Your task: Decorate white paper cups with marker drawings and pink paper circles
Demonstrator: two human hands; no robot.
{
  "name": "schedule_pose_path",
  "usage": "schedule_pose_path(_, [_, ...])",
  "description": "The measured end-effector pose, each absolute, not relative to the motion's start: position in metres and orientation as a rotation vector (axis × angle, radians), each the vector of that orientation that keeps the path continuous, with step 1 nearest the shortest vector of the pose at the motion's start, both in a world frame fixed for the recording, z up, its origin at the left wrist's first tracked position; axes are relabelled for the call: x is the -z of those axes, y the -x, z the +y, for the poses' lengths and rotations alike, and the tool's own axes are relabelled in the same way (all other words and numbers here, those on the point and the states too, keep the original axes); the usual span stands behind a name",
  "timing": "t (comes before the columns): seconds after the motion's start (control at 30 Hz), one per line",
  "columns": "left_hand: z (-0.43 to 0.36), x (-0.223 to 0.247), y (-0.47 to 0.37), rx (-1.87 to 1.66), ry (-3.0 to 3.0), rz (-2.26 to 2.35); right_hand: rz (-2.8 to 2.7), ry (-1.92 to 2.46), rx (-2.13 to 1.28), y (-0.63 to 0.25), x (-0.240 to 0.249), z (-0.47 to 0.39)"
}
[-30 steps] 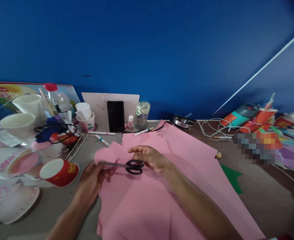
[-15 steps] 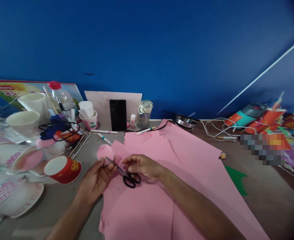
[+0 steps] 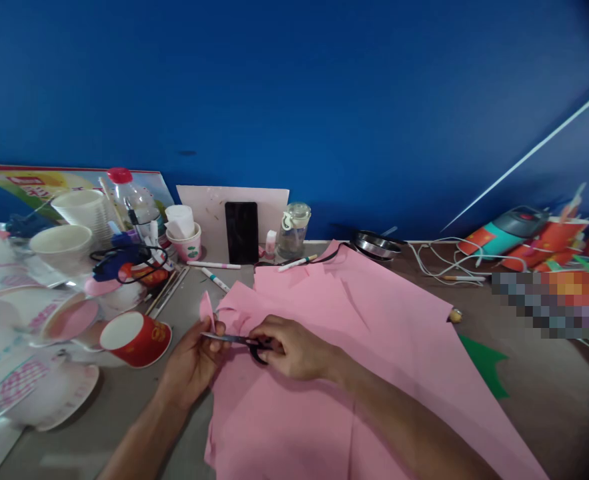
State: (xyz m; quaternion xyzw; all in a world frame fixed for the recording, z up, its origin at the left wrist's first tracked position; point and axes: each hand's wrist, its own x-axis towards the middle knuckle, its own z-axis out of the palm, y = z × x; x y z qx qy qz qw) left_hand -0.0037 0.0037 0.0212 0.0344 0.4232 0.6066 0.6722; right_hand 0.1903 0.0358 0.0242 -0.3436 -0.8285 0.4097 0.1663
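Blue wall is closing off the whole back, so reach is stopping there. Below it, the tabletop is giving the widest stretch of room on the right, past a green paper scrap. Big pink sheets are covering the middle, their right edge slanting toward the near side, their left edge running close to the left forearm.

Compared with half a second ago, the right hand is now closing around the handles of the black-handled scissors instead of hanging loosely over them. The left hand is pinching a small pink piece, with the blades lying across its fingertips. Those scissors are sitting nearly level over the sheets rather than angling down to the right, and the piece, which was facing us as a round, is now showing almost edge-on. Can't tell if the blades are touching it.

As for clutter, white plates and bowls are crowding the far left. A red paper cup is sitting just beside the left hand, so it's narrowing that side. Behind, a black phone is standing upright, a glass jar is sitting near it, and a few markers are lying in front.
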Motion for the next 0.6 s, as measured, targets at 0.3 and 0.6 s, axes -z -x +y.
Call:
schedule_pose_path(0.3, [0.002,-0.017,0.005,-1.384,-0.125,0.942,-2.492,0.962,-0.993,-0.195,-0.027,0.032])
schedule_pose_path(0.6, [0.002,-0.011,0.004,-1.417,-0.147,0.943,-2.457,0.963,-1.164,-0.193,-0.019,0.040])
